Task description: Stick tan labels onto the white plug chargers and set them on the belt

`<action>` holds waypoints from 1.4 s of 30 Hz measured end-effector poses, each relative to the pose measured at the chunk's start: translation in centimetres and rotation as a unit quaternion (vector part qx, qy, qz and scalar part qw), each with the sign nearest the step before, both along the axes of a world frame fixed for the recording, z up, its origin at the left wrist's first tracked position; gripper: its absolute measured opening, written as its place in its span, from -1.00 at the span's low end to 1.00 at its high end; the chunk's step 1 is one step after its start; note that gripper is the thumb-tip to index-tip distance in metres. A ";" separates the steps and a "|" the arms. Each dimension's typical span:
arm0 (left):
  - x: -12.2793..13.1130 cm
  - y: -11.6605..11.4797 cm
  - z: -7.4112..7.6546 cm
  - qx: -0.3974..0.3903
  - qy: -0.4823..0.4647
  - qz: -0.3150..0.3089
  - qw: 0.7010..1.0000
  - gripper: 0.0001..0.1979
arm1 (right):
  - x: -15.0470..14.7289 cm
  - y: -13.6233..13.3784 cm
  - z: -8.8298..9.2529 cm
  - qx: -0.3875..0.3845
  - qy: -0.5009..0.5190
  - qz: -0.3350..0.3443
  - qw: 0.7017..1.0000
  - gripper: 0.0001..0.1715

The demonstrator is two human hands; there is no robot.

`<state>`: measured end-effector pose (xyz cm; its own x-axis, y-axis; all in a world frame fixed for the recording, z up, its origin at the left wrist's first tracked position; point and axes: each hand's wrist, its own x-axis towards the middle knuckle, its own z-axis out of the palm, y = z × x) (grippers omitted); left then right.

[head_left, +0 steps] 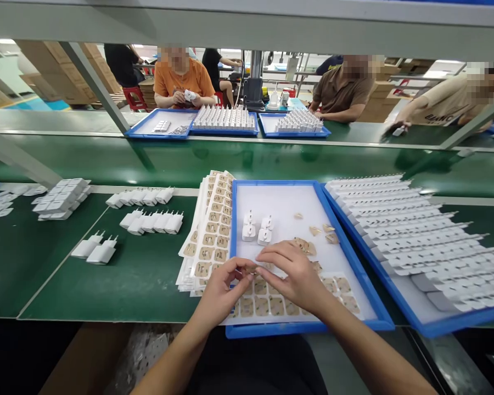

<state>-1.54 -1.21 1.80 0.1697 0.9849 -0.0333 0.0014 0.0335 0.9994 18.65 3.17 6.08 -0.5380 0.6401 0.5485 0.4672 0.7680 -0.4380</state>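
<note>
My left hand (224, 291) is closed in a pinch on a small brown sticker (253, 269), mostly hidden by the fingertips. Facing it, the thumb and fingers of my right hand (294, 274) close on the same sticker's edge. Beneath both hands lies a sheet of brown stickers (276, 307), inside a blue-rimmed tray (292, 329). Just beyond the fingers, white plug adapters (265, 232) stand upright in the tray with their pins up. Loose brown pieces (304, 246) are scattered by my right hand.
Stacked sticker sheets (209, 236) overlap the tray's left side. White adapters (152, 221) lie in groups on the green bench (74, 296), and a stacked block (61, 198) sits farther left. A full adapter tray (411, 241) stands at right. Co-workers sit across the belt (181, 159).
</note>
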 end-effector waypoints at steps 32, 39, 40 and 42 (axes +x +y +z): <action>-1.6 5.3 2.2 0.143 0.264 -0.019 0.954 -0.59 | 2.3 -5.1 -5.8 -0.229 0.283 -0.091 0.927 -0.89; -0.7 0.6 -0.5 0.018 -0.138 0.016 0.990 -0.55 | -0.3 -5.4 -4.3 -0.313 0.330 0.005 0.890 -0.91; -0.4 0.3 -0.8 0.025 -0.156 0.019 0.987 -0.57 | -0.7 -5.4 -4.1 -0.324 0.339 0.019 0.883 -0.91; -0.1 -0.3 -1.1 0.049 -0.167 0.012 0.985 -0.58 | -1.4 -5.4 -3.7 -0.342 0.356 0.036 0.869 -0.92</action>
